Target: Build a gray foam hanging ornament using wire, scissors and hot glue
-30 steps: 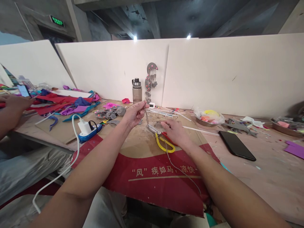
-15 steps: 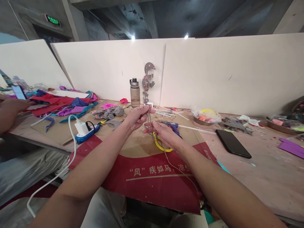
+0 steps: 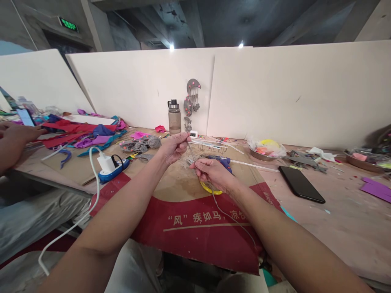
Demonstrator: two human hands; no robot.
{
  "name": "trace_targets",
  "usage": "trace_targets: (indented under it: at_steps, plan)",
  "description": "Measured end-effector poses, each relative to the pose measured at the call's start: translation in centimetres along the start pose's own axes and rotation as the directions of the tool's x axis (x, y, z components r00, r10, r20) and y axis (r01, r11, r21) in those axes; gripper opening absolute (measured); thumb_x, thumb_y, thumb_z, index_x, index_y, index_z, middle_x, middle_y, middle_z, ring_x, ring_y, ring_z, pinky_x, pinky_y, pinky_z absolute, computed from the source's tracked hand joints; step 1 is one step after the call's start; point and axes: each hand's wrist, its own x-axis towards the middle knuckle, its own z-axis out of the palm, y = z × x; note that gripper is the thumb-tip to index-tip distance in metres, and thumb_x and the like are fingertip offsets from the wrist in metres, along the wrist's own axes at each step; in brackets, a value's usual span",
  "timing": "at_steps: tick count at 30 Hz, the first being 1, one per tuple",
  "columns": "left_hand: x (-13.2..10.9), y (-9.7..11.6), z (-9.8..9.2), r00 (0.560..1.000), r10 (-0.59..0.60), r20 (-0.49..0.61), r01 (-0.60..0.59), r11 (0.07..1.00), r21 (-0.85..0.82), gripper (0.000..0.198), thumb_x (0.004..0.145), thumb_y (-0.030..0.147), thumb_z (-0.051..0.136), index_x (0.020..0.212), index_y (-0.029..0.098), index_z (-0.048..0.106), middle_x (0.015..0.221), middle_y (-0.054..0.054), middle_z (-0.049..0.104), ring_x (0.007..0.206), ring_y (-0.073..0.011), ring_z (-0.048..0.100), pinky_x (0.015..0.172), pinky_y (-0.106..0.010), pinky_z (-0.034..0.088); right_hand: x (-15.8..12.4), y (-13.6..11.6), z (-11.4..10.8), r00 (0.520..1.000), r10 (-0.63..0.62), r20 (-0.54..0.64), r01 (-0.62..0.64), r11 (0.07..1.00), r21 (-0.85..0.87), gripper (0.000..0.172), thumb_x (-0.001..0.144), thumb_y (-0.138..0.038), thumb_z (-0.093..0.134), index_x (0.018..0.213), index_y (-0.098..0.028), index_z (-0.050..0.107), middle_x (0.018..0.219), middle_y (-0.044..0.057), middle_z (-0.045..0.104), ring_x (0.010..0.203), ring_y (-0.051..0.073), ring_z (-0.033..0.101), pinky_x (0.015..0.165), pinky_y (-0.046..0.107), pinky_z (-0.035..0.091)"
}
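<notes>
White boards (image 3: 275, 93) wall off the back of a cluttered tabletop (image 3: 351, 219). At its near middle the left hand (image 3: 173, 147) pinches the upper end of a thin grey strand (image 3: 190, 152), its grip closed tight between thumb and fingertips. The right hand (image 3: 214, 173), just beside it at four o'clock, has its grip closed the same way on the lower end, so the strand runs nearly straight between them, lifted clear of the surface. A yellow scissors handle (image 3: 210, 190) shows under the right hand, and a blue glue gun (image 3: 222, 162) lies just past it at one o'clock. A thin cord (image 3: 232, 217) trails toward six o'clock across the red and brown cardboard sheet (image 3: 189, 240) beneath both arms. At twelve o'clock a bottle (image 3: 174, 118) and a grey hanging ornament (image 3: 191, 101) stand against the boards. At three o'clock a black phone (image 3: 301, 184) lies flat. At nine o'clock sits a blue power strip (image 3: 110, 171), its white cable (image 3: 91, 203) dropping over the edge. Farther out at ten o'clock, coloured fabric scraps (image 3: 88, 136) lie near another person's hand (image 3: 14, 138).
</notes>
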Motion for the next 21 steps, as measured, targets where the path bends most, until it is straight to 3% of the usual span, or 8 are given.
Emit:
trace_targets:
  at_steps: [4,12,21]
  plan:
    - [0.24,-0.26,-0.36,0.998,0.046,-0.037,-0.047,0.999,-0.021,0.002,0.082,0.010,0.062,0.082,0.008,0.061,0.064,0.001,0.058,0.040,0.0007,0.041,0.033,-0.008,0.027,-0.06,0.05,0.26,1.000,0.000,-0.014,0.001,0.999,0.039,0.030,0.070,-0.044,0.071,0.075,-0.015,0.066,0.053,-0.006,0.044,0.044,0.004,0.028,0.043,0.020,0.022]
    - [0.03,-0.45,-0.18,0.989,0.057,-0.134,-0.057,0.998,-0.001,0.016,0.079,0.011,0.063,0.071,0.014,0.050,0.055,0.007,0.046,0.036,0.0003,0.032,0.033,-0.011,0.018,0.14,0.31,-0.15,0.992,0.029,-0.120,-0.021,0.998,0.061,0.029,0.071,-0.041,0.067,0.080,-0.014,0.065,0.052,-0.005,0.053,0.037,0.003,0.030,0.040,0.019,0.025]
    - [0.32,-1.08,-0.68,0.982,0.083,-0.168,-0.066,0.992,0.104,0.019,0.075,0.009,0.061,0.067,0.015,0.044,0.053,0.006,0.047,0.037,-0.0014,0.032,0.035,-0.013,0.018,-0.09,-0.62,-0.64,0.945,0.010,-0.326,-0.058,0.989,-0.139,0.017,0.080,-0.030,0.057,0.075,-0.016,0.064,0.050,-0.005,0.053,0.036,0.005,0.035,0.037,0.019,0.024]
